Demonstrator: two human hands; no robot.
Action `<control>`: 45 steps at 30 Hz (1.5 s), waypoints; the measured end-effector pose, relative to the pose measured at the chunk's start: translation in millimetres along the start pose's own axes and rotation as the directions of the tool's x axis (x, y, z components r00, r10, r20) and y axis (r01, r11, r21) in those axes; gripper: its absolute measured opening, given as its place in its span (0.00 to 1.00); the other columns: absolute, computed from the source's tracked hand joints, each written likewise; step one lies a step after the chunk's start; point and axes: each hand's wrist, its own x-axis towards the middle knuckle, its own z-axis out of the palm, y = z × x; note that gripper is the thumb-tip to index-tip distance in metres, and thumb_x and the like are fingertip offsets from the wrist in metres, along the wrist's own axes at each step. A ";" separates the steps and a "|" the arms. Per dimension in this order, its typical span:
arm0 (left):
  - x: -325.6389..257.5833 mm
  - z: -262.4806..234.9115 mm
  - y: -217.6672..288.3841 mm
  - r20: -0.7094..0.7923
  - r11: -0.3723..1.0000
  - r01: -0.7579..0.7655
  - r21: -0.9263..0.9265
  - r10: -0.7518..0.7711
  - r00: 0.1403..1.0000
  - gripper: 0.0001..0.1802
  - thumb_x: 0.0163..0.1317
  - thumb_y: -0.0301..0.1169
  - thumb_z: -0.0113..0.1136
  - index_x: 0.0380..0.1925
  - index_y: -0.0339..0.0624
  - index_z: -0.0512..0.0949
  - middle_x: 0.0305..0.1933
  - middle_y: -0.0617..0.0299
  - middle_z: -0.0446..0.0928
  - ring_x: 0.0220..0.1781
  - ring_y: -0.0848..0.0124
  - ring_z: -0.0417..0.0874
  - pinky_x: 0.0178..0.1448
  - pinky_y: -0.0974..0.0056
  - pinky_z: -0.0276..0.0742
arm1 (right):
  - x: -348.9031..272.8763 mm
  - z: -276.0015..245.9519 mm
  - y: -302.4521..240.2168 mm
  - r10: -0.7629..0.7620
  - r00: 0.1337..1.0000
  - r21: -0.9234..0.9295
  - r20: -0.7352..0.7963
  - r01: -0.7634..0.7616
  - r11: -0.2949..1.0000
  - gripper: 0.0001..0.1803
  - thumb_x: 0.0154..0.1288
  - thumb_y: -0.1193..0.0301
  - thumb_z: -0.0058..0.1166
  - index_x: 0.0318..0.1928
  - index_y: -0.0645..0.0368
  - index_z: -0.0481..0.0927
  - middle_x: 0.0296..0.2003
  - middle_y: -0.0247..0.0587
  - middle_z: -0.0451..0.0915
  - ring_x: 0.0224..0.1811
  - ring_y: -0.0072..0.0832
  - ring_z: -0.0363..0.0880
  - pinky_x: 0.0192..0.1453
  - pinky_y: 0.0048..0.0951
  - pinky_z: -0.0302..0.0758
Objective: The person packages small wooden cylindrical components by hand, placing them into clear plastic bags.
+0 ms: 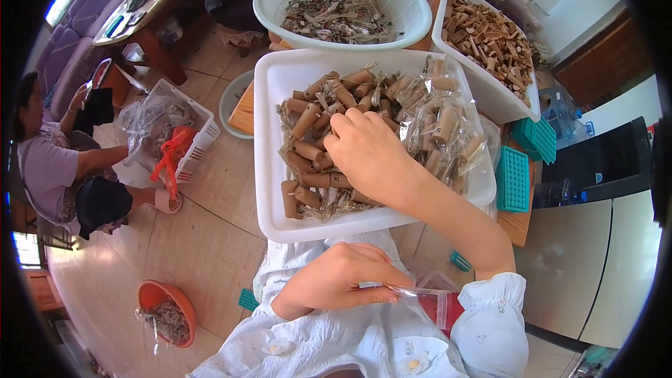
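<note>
A white rectangular tub [269, 227] stands in front of me, filled with small brown cylinders [306, 120] with pale stringy tufts. My right hand [371, 157] reaches over the tub's near right side into the pile. Its fingers are curled down among the cylinders, and their tips are hidden. Clear plastic bags [448, 122] cover the cylinders on the right side of the tub. Low over my lap, my left hand [343, 276] pinches a clear plastic bag [427, 297] between thumb and fingers. Something red shows at the bag's right end.
Behind the tub stand a pale round basin [262, 10] of tangled small pieces and a white bin [448, 45] of brown wooden pieces. Teal baskets [514, 178] sit at right. A person [70, 161] sits at left beside a white crate [203, 143]; an orange bucket [189, 336] is on the floor.
</note>
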 end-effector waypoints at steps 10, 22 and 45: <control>-12.4 -10.7 10.9 -0.138 0.992 0.072 -0.100 -0.085 0.987 0.07 0.51 0.25 0.58 0.28 0.31 0.79 0.30 0.51 0.79 0.28 0.64 0.78 0.39 0.62 0.72 | -10.3 -24.9 35.4 0.613 0.740 0.941 -0.278 0.082 0.328 0.11 0.65 0.64 0.41 0.38 0.60 0.70 0.33 0.35 0.74 0.35 0.27 0.77 0.36 0.26 0.74; -17.6 6.2 7.2 -0.725 0.968 -0.155 -0.199 -0.039 0.688 0.07 0.49 0.17 0.54 0.28 0.33 0.79 0.51 0.50 0.69 0.44 0.65 0.76 0.47 0.65 0.70 | -47.9 -53.0 -12.8 0.110 0.994 0.947 0.023 0.014 -0.322 0.19 0.65 0.59 0.41 0.45 0.64 0.67 0.32 0.34 0.69 0.34 0.16 0.70 0.37 0.18 0.70; -18.4 14.5 -4.8 -0.850 0.983 -0.184 -0.006 0.092 0.518 0.07 0.46 0.23 0.60 0.28 0.37 0.81 0.38 0.54 0.73 0.41 0.67 0.75 0.46 0.68 0.70 | -67.2 -28.8 -46.5 0.429 0.853 0.919 -0.298 0.136 0.370 0.17 0.53 0.75 0.52 0.46 0.62 0.76 0.42 0.46 0.74 0.37 0.33 0.77 0.36 0.25 0.74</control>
